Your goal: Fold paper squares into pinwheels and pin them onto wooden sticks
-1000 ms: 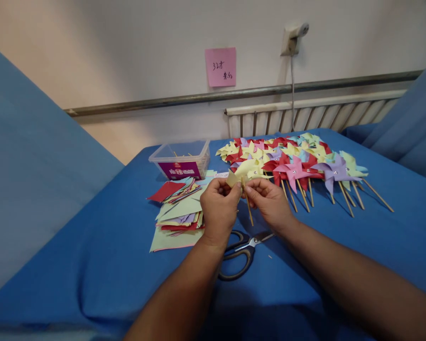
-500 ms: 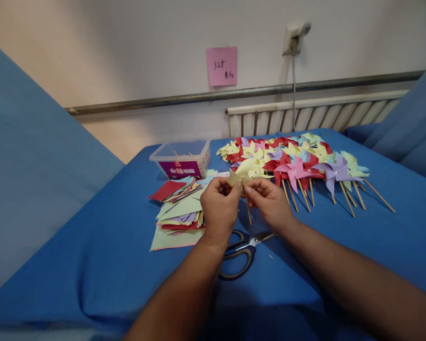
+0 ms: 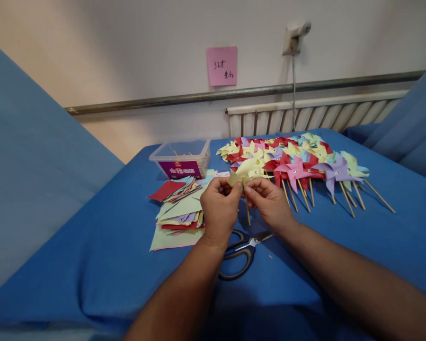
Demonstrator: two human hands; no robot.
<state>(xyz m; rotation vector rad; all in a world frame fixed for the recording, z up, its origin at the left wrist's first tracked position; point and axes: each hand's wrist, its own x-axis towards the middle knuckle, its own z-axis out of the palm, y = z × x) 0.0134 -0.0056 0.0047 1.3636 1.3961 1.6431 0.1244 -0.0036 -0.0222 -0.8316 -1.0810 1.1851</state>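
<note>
One broad blue-covered table (image 3: 120, 227) spreads under everything in front of me, and against it I read the places with my joined hands as the middle of the dial. Largest upon it is the bank of finished pinwheels (image 3: 294, 170) at two o'clock, red, pink, purple and yellow heads with their sticks pointing towards me. Layered coloured paper (image 3: 181, 208) lies at eight to nine o'clock, and the clear plastic box (image 3: 179, 168), with some sticks showing inside, stands at ten. My left hand (image 3: 220, 206) grasps the pale yellow paper (image 3: 235, 178) between thumb and fingers; my right hand (image 3: 271, 203) pinches the wooden stick (image 3: 248, 212) near its top. Scissors (image 3: 252, 242) lie with blades parted at six o'clock. Over the past second almost nothing has shifted except that stick, whose lower end has swung slightly leftward, so it hangs straighter; I judge this a fine adjustment, with the joint between paper and stick needing both hands. My fingertips hide that joint, so I cannot tell whether it is fastened.
</note>
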